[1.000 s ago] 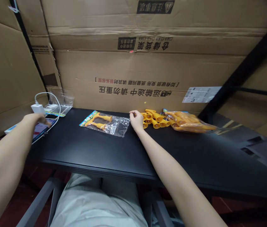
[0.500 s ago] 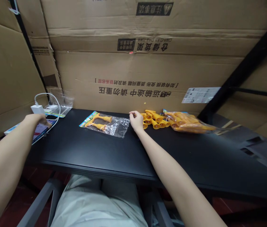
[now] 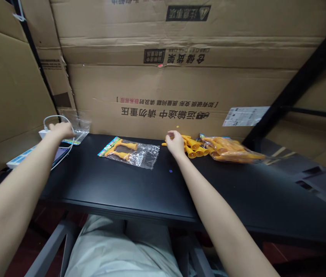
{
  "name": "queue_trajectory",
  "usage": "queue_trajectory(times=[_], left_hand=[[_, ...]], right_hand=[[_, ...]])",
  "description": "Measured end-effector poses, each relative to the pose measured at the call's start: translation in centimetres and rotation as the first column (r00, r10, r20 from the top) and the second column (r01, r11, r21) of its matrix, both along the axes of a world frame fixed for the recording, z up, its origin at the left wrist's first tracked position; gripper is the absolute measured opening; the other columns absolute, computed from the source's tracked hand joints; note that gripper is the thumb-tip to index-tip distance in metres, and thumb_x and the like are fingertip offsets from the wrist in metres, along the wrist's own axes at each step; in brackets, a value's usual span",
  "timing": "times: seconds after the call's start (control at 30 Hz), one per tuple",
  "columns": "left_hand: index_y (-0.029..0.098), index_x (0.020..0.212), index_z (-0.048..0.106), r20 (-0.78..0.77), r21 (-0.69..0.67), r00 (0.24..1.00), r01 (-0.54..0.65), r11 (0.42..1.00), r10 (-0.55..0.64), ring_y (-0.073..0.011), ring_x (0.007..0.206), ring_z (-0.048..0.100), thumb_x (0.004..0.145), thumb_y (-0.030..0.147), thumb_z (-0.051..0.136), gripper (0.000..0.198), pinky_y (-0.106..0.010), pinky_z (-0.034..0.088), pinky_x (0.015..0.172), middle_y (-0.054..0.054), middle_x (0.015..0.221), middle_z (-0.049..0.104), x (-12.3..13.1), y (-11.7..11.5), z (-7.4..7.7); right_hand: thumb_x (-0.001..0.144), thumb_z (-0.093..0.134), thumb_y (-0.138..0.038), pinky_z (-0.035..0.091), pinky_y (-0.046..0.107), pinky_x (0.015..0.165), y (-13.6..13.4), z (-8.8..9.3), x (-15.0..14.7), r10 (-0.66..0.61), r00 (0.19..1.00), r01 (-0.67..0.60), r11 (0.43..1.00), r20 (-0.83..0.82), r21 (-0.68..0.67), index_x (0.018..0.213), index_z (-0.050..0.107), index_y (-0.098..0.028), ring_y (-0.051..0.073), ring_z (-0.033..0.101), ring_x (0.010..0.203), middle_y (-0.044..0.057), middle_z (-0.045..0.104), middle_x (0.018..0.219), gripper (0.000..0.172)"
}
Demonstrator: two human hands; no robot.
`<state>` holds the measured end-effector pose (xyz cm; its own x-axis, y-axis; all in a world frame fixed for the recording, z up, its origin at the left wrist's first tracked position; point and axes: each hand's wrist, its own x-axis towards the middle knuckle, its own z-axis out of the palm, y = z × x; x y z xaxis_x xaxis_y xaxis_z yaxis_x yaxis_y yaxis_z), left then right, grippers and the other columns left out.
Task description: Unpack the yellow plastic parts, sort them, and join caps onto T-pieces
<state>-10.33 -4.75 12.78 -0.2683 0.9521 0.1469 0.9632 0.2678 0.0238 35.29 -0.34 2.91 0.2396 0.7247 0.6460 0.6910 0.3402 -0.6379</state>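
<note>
Orange toys [image 3: 195, 149] — cardboard box [image 3: 163, 84] behind reads "请勿重压".

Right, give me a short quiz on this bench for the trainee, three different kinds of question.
1. True or false: the right hand is on the loose yellow pieces.
2. What lies on the black table between the two hands? A scissors; B a packet holding two yellow pieces; C a cup.
3. Missing word: the plastic bags beside the left hand are ____, not opaque.
Key: 1 true; 2 B; 3 clear.
</note>
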Motion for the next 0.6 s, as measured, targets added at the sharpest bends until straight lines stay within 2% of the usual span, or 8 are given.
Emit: queue_trajectory(times=[0.07, 0.13, 0.23, 0.3, 0.37, 0.43, 0.5, 0.6], left_hand=[[0.011, 0.110, 0.063, -0.064, 0.058, 0.996, 0.061, 0.996, -0.057, -0.0368, 0.117, 0.053, 0.078, 0.040, 0.057, 0.043, -0.052, 0.038, 0.097, -0.019, 0.122, 0.061, 4.3, -0.1, 0.3], [0.014, 0.115, 0.062, -0.050, 0.114, 0.976, 0.215, 0.970, -0.211, -0.0321, 0.117, 0.053, 0.081, 0.037, 0.049, 0.043, -0.045, 0.041, 0.097, -0.016, 0.123, 0.060, 8.6, 0.0, -0.6], [0.016, 0.119, 0.061, 0.045, 0.082, 0.842, 0.533, 0.842, -0.537, -0.0256, 0.122, 0.051, 0.083, 0.036, 0.042, 0.045, -0.037, 0.038, 0.104, -0.013, 0.126, 0.060, 13.7, 0.6, -3.7], [0.015, 0.126, 0.057, 0.126, 0.031, 0.744, 0.658, 0.753, -0.656, -0.0244, 0.131, 0.044, 0.086, 0.037, 0.038, 0.050, -0.036, 0.032, 0.110, -0.013, 0.136, 0.054, 16.0, 1.2, -6.1], [0.014, 0.135, 0.048, 0.189, -0.040, 0.713, 0.693, 0.720, -0.675, -0.0226, 0.141, 0.030, 0.089, 0.039, 0.030, 0.056, -0.036, 0.023, 0.115, -0.011, 0.147, 0.043, 17.3, 1.8, -8.3], [0.012, 0.141, 0.040, 0.218, -0.063, 0.733, 0.669, 0.740, -0.644, -0.0215, 0.144, 0.021, 0.091, 0.042, 0.022, 0.061, -0.035, 0.017, 0.117, -0.010, 0.153, 0.033, 17.8, 2.2, -9.9], [0.009, 0.145, 0.034, 0.242, -0.045, 0.753, 0.638, 0.768, -0.612, -0.0211, 0.145, 0.017, 0.092, 0.044, 0.016, 0.066, -0.035, 0.014, 0.118, -0.010, 0.155, 0.026, 17.8, 2.4, -10.9], [0.008, 0.147, 0.030, 0.269, -0.033, 0.757, 0.625, 0.780, -0.595, -0.0212, 0.145, 0.016, 0.093, 0.045, 0.014, 0.068, -0.036, 0.014, 0.118, -0.010, 0.156, 0.022, 17.2, 2.5, -11.3]], right_hand=[[0.075, 0.048, -0.020, 0.044, 0.041, 0.083, 0.1, 0.1, 1.3, -0.075, 0.990, 0.079, 0.996, 0.120, -0.033, 0.092, 0.061, -0.018, 0.025, 0.059, 0.087, 0.011, 0.064, 0.095, 0.021], [0.076, 0.048, -0.017, 0.042, 0.044, 0.086, 0.1, -0.1, 2.2, -0.136, 0.951, 0.164, 0.983, 0.276, -0.080, 0.091, 0.062, -0.017, 0.028, 0.057, 0.094, 0.014, 0.063, 0.097, 0.020], [0.077, 0.049, -0.015, 0.040, 0.048, 0.086, -0.1, -0.5, 2.9, -0.174, 0.882, 0.261, 0.954, 0.437, -0.148, 0.085, 0.063, -0.016, 0.032, 0.056, 0.098, 0.017, 0.063, 0.096, 0.017], [0.078, 0.050, -0.017, 0.040, 0.048, 0.085, -0.2, -0.6, 2.9, -0.177, 0.864, 0.283, 0.945, 0.472, -0.164, 0.082, 0.064, -0.016, 0.032, 0.056, 0.097, 0.017, 0.064, 0.094, 0.015], [0.079, 0.052, -0.017, 0.040, 0.048, 0.085, -0.2, -0.6, 2.8, -0.175, 0.859, 0.287, 0.943, 0.481, -0.170, 0.081, 0.065, -0.016, 0.032, 0.057, 0.097, 0.017, 0.065, 0.095, 0.014], [0.078, 0.054, -0.017, 0.040, 0.049, 0.086, -0.2, -0.5, 2.7, -0.170, 0.855, 0.298, 0.934, 0.489, -0.196, 0.082, 0.066, -0.016, 0.033, 0.058, 0.098, 0.018, 0.065, 0.098, 0.013], [0.079, 0.054, -0.019, 0.040, 0.050, 0.086, -0.3, -0.3, 2.7, -0.156, 0.848, 0.309, 0.922, 0.507, -0.234, 0.084, 0.065, -0.015, 0.034, 0.058, 0.098, 0.019, 0.064, 0.102, 0.013], [0.080, 0.056, -0.026, 0.041, 0.051, 0.085, -0.4, -0.3, 2.7, -0.114, 0.834, 0.292, 0.921, 0.539, -0.258, 0.087, 0.065, -0.016, 0.034, 0.059, 0.096, 0.019, 0.061, 0.105, 0.015]])
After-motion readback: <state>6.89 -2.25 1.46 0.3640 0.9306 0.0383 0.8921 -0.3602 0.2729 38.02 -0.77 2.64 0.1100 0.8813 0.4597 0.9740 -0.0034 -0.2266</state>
